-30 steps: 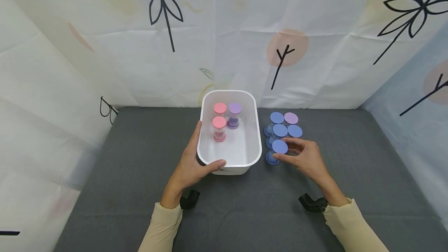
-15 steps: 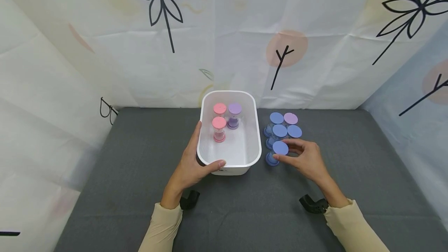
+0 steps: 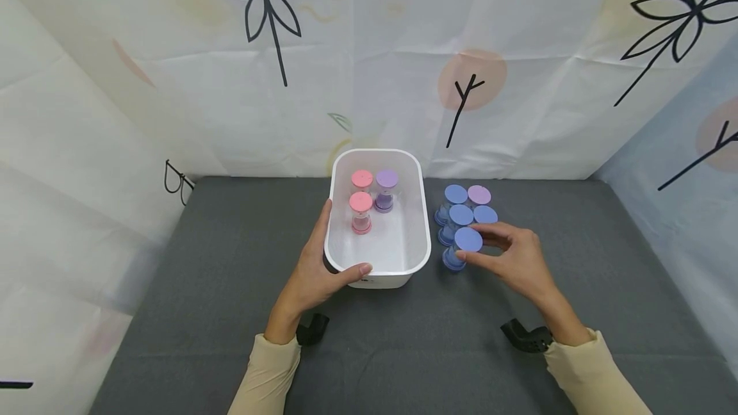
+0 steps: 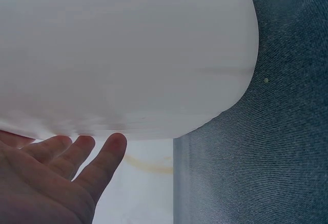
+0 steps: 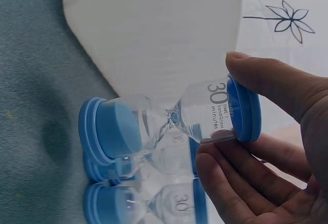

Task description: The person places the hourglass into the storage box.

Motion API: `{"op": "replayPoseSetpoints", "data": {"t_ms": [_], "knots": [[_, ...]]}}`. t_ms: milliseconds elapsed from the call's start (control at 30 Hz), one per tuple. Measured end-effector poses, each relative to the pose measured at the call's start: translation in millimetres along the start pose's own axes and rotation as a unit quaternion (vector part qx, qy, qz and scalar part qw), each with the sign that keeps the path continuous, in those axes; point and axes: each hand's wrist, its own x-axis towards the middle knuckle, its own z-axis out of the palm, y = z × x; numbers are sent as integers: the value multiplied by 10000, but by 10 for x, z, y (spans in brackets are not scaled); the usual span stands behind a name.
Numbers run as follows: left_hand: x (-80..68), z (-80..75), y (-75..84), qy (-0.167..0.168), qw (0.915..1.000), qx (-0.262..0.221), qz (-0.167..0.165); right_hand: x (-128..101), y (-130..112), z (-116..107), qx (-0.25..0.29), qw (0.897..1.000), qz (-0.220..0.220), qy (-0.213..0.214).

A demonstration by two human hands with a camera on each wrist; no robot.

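Note:
My right hand (image 3: pixel 519 261) pinches the blue cap of a clear sand timer (image 5: pixel 179 114) between thumb and fingers. This timer carries "30 minutes" lettering, and its blue sand lies in the end away from the hand. Whether its base touches the table, I cannot tell. Beside it stand several more blue timers (image 3: pixel 461 215) and one with a purple cap (image 3: pixel 479 195). My left hand (image 3: pixel 314 274) holds the near left corner of a white bin (image 3: pixel 403 255), thumb on the front rim and fingers against the side wall. Two pink timers (image 3: pixel 361 202) and a purple timer (image 3: pixel 386 179) stand inside.
A dark grey cloth (image 3: pixel 259 223) covers the table. Behind it hangs a pale patterned sheet (image 3: pixel 392 50), close to the bin's far end, and sheets also flank both sides. Black wrist devices (image 3: pixel 526 337) sit at the sleeve cuffs.
My right hand has shifted slightly right with the blue timer, which now stands a little away from its former spot. The left hand and the bin have stayed in place.

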Motion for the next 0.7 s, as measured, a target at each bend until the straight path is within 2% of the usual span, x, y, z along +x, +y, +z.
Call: {"op": "replayPoseSetpoints", "data": {"t_ms": [500, 700], "knots": [[-3, -5, 10, -11, 10000, -45, -20, 46, -220, -108, 270, 9990, -298, 169], [-1, -2, 13, -10, 10000, -40, -30, 67, -322, -136, 122, 9991, -257, 299]]}}
